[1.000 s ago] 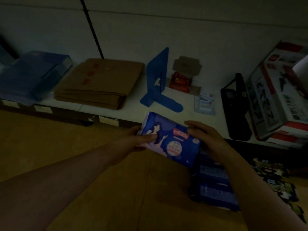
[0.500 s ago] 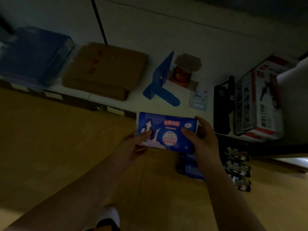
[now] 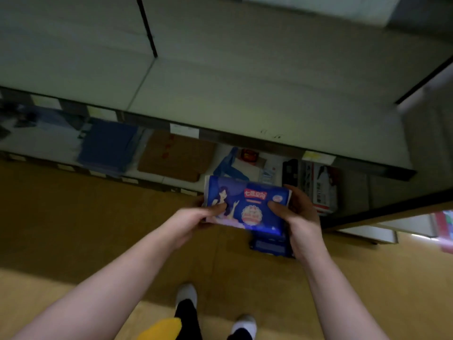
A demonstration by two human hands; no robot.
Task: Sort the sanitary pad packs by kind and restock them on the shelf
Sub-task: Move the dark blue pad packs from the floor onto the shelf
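While the blue pad pack (image 3: 247,202) hangs face-up above the wooden floor (image 3: 73,217), just in front of the lower shelf (image 3: 221,151), the left hand (image 3: 191,220) pinches its left edge and the right hand (image 3: 300,214) grips its right end, fingers (image 3: 297,196) curled round it, thumbs on top. More dark blue packs (image 3: 268,245) lie on the floor beneath.

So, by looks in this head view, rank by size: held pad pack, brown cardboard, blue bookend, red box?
1. pad pack and brown cardboard: look alike; the pack is nearer, so unranked.
2. blue bookend.
3. red box, smallest.
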